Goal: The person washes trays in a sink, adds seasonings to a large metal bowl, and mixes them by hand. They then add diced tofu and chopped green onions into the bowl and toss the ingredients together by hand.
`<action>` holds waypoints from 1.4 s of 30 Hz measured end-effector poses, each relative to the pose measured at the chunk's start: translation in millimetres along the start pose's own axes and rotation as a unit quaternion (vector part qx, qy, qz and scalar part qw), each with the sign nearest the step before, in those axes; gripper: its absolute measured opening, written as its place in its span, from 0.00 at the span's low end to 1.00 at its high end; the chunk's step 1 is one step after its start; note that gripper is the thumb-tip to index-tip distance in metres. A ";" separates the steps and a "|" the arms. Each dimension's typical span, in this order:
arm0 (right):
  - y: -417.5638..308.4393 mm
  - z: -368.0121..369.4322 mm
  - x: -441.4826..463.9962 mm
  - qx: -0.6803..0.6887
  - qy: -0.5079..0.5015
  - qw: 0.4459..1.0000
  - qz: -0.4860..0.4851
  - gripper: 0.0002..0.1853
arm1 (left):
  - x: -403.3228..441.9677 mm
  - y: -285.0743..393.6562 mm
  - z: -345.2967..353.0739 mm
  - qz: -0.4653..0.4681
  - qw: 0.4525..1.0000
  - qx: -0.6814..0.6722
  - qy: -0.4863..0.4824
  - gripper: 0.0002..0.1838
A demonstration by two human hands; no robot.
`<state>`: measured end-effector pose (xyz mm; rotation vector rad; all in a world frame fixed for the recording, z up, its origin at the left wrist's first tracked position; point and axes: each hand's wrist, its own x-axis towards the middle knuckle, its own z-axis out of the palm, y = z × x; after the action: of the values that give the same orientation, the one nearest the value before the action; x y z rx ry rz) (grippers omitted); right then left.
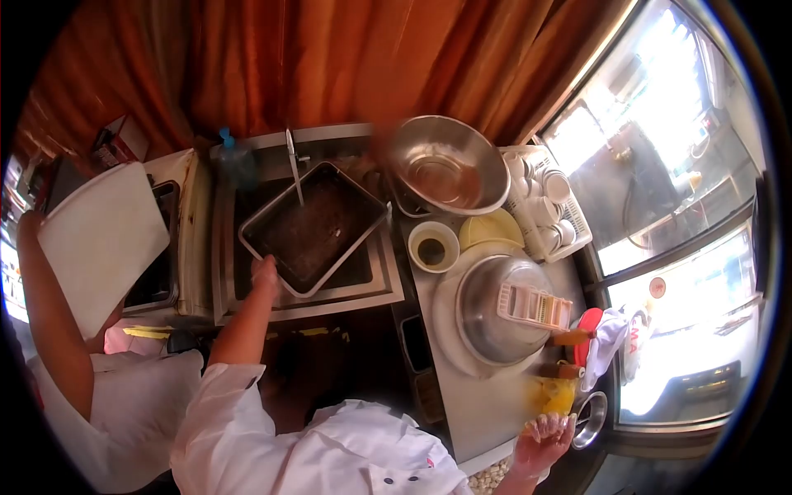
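Gripping tray (307, 241) edge — left hand (265, 275).

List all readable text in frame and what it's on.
"MA", red, on the white cloth or bag at right; adjoining lettering unclear.
Box at upper left: too blurred.
Round disc at right: too small.
Wearer's white shirt: small red mark, unreadable.

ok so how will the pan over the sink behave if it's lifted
The pan is probably stiff, judging by its straight walls. It may be slippery, since its inside looks wet. With the left hand on just one side, it could tip.
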<state>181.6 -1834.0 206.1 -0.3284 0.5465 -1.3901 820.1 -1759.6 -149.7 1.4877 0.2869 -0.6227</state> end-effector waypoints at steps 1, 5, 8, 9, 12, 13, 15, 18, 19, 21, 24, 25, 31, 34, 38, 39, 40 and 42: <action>4.5 8.1 4.3 -0.008 -0.008 1.000 0.003 0.20 | 0.1 11.5 -1.2 0.013 1.000 -0.001 -0.014 0.25; 5.4 13.9 6.9 -0.006 -0.030 0.999 0.023 0.20 | -54.8 91.5 -29.9 -0.017 0.992 0.116 0.036 0.28; 5.6 -8.0 11.2 0.011 -0.001 0.999 0.032 0.20 | -2.3 85.2 -63.2 0.081 0.927 0.361 0.064 0.27; 5.2 -11.5 13.5 0.015 0.000 0.999 0.042 0.20 | -9.3 95.6 -60.2 0.115 0.914 0.384 0.058 0.27; 9.4 -5.9 20.4 0.016 -0.030 0.998 0.048 0.21 | -45.3 142.4 -27.6 0.195 0.852 0.482 0.053 0.26; 10.0 -4.0 22.9 0.019 -0.032 0.998 0.053 0.21 | -48.4 153.9 -19.0 0.207 0.819 0.532 0.060 0.26; 10.5 0.1 28.1 0.026 -0.036 0.997 0.062 0.21 | -72.5 175.0 -1.2 0.248 0.776 0.577 0.064 0.26; 10.8 3.2 27.7 0.030 -0.038 0.997 0.065 0.22 | -88.5 185.7 4.8 0.361 0.729 0.579 0.052 0.26; 10.0 0.5 27.2 0.033 -0.043 0.996 0.065 0.22 | -88.0 185.0 2.6 0.348 0.742 0.568 0.064 0.26; 7.4 -6.7 25.7 0.038 -0.052 0.996 0.063 0.22 | -90.2 181.7 -1.1 0.324 0.768 0.545 0.088 0.26; 0.4 -12.5 20.6 0.035 -0.022 0.998 0.047 0.21 | -54.5 152.7 -36.1 0.240 0.847 0.463 0.101 0.24; -1.5 -13.5 19.5 0.032 -0.016 0.999 0.040 0.21 | -39.0 137.7 -49.8 0.212 0.874 0.425 0.105 0.23; 0.3 -12.0 18.4 0.021 -0.004 0.999 0.025 0.20 | -1.0 35.0 -97.9 -0.011 0.974 0.180 0.134 0.24; 6.3 -2.5 16.6 0.022 -0.002 0.999 0.035 0.20 | -41.4 31.5 -88.7 -0.098 0.987 0.080 0.099 0.27; 11.7 4.9 15.8 0.005 -0.018 0.999 0.040 0.21 | -92.6 46.1 -63.3 -0.134 0.988 0.016 0.074 0.29; 12.7 4.5 15.4 0.001 -0.021 0.999 0.041 0.21 | -92.3 38.8 -63.0 -0.131 0.990 -0.004 0.055 0.30; 13.4 3.9 15.0 0.002 -0.025 0.999 0.045 0.21 | -91.6 34.0 -62.3 -0.128 0.991 -0.024 0.036 0.31; 15.3 3.9 14.0 0.004 -0.029 0.998 0.054 0.21 | -89.2 32.0 -42.4 -0.129 0.989 -0.055 0.041 0.32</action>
<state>197.7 -1845.6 198.9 -0.3276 0.5024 -1.2752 773.4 -1700.6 -78.2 1.3816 0.5757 -0.7406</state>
